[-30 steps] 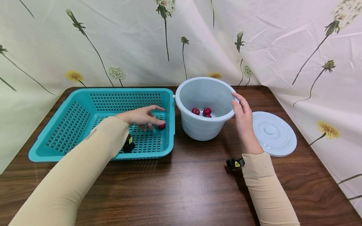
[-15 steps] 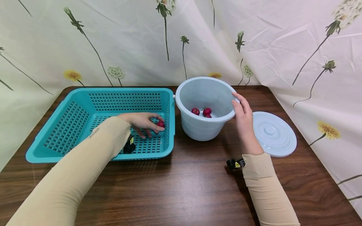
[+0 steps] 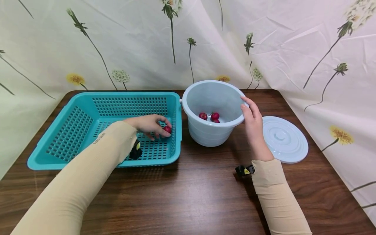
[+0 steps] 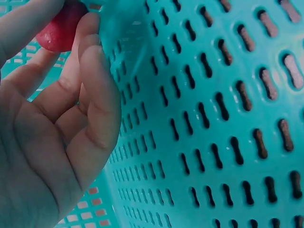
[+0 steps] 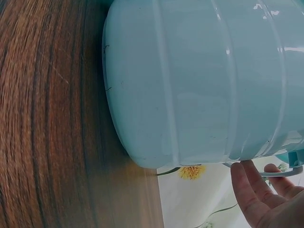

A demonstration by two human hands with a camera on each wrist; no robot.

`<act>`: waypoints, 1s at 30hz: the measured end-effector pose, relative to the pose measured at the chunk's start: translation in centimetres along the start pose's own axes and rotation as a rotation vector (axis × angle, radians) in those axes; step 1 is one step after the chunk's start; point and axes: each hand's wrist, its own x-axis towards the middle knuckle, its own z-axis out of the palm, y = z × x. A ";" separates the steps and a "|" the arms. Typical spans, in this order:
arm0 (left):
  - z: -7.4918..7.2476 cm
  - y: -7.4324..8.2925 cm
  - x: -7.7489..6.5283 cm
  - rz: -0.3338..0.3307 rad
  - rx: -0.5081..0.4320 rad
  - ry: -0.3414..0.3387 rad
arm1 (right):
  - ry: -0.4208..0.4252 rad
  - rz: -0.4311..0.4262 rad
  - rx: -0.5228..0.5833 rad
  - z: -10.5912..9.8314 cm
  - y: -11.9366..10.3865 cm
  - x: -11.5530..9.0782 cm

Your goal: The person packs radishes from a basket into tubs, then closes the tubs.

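Observation:
My left hand [image 3: 149, 125] reaches into the turquoise basket [image 3: 135, 160], near its right wall. Thumb and fingers pinch a small round red fruit [image 4: 61, 32], whose glossy skin shows between them in the left wrist view. Beside the basket stands a light blue bucket [image 3: 210, 134], upright, with a few more red fruits [image 3: 215, 116] at its bottom. My right hand [image 3: 253, 122] grips the bucket's right rim. Its fingers [image 5: 247, 190] show against the outside of the bucket, close to the handle [image 5: 285, 173], in the right wrist view.
A round light blue lid [image 3: 283, 138] lies on the brown wooden table [image 3: 199, 192], right of the bucket. A white cloth [image 3: 141, 39] with a flower print hangs behind and along the right side of the table.
My left hand's fingers have closed round the red fruit by the basket's right wall. The right hand stays on the bucket's rim, and the bucket has not moved.

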 end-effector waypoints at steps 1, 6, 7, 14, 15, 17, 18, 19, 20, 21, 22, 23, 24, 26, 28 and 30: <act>-0.1 0.0 0.0 0.002 0.001 -0.002 | 0.000 0.000 0.002 0.0 0.0 0.0; -0.3 0.0 -0.1 0.028 0.008 0.021 | 0.000 0.000 -0.001 0.0 0.0 0.0; -0.3 0.1 -0.1 0.033 0.010 0.024 | 0.000 0.000 -0.002 0.0 0.0 0.0; -0.8 0.4 -0.6 0.060 0.061 0.002 | 0.005 -0.008 0.002 0.0 0.1 0.0; -0.9 0.5 -0.7 0.064 0.068 0.002 | 0.004 -0.008 0.002 0.0 0.1 0.0; -1.0 0.6 -1.0 0.070 0.079 0.005 | 0.002 -0.007 -0.003 0.0 0.1 0.0; -1.1 0.7 -1.1 0.073 0.083 0.009 | 0.002 -0.005 -0.007 0.1 0.1 0.0; -1.2 0.8 -1.3 0.075 0.085 0.013 | 0.000 -0.004 -0.009 0.1 0.0 0.0; -1.2 0.9 -1.4 0.077 0.088 0.019 | 0.000 -0.003 -0.013 0.1 0.0 0.0; -1.2 1.1 -1.5 0.078 0.090 0.025 | 0.001 -0.003 -0.017 0.1 0.0 0.0; -1.3 1.2 -1.6 0.080 0.090 0.032 | 0.003 -0.002 -0.019 0.1 0.0 0.0; -1.3 1.3 -1.7 0.084 0.090 0.038 | 0.004 -0.003 -0.019 0.1 0.0 0.0; -1.4 1.4 -1.8 0.084 0.085 0.044 | 0.006 -0.006 -0.019 0.0 0.0 0.0; -1.3 1.6 -1.9 0.089 0.085 0.055 | 0.012 -0.014 -0.017 0.0 0.1 0.0; -1.3 1.8 -2.1 0.095 0.087 0.062 | 0.019 -0.020 -0.018 0.0 0.2 0.0; -1.2 2.1 -2.2 0.102 0.086 0.058 | 0.024 -0.024 -0.019 0.1 0.3 0.1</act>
